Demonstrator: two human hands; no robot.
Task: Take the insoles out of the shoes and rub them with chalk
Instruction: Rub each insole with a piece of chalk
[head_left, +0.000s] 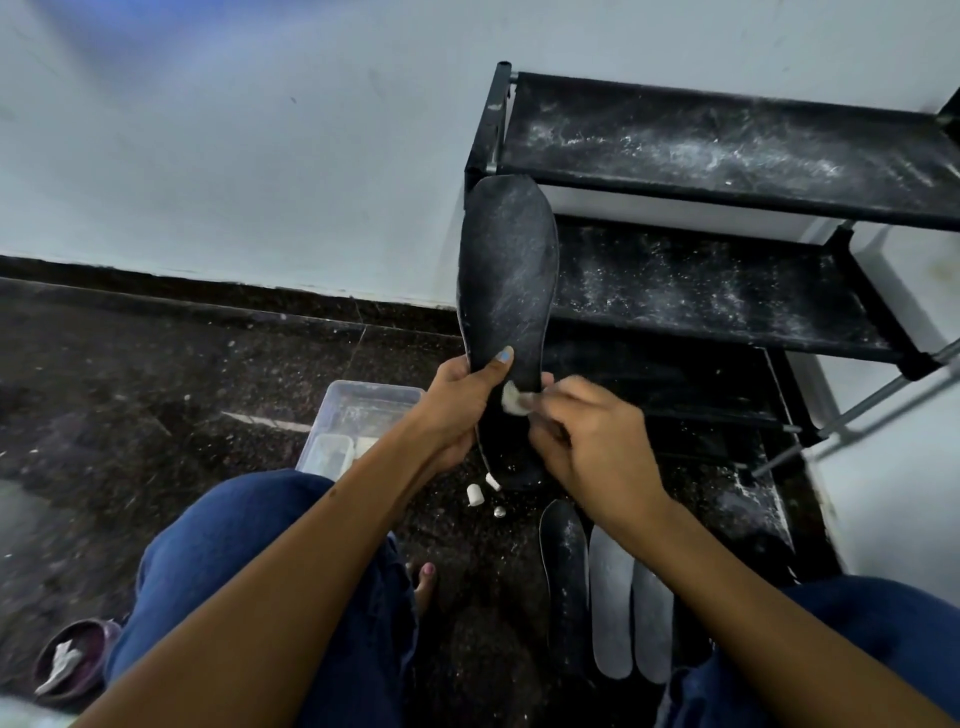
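My left hand (457, 400) grips a long black insole (506, 275) by its lower half and holds it upright, toe end up, in front of the shoe rack. White streaks dust its surface. My right hand (587, 436) pinches a small piece of white chalk (514, 400) against the insole just below my left thumb. On the floor below lie one black insole (566, 577) and two grey insoles (613, 597), side by side. Two short chalk stubs (475, 493) lie on the floor near the held insole's heel.
A black shoe rack (727, 197) with chalk-dusted shelves stands at the right against the white wall. A clear plastic box (358, 421) sits on the dark speckled floor past my left knee. A dark shoe (72, 660) lies at the lower left.
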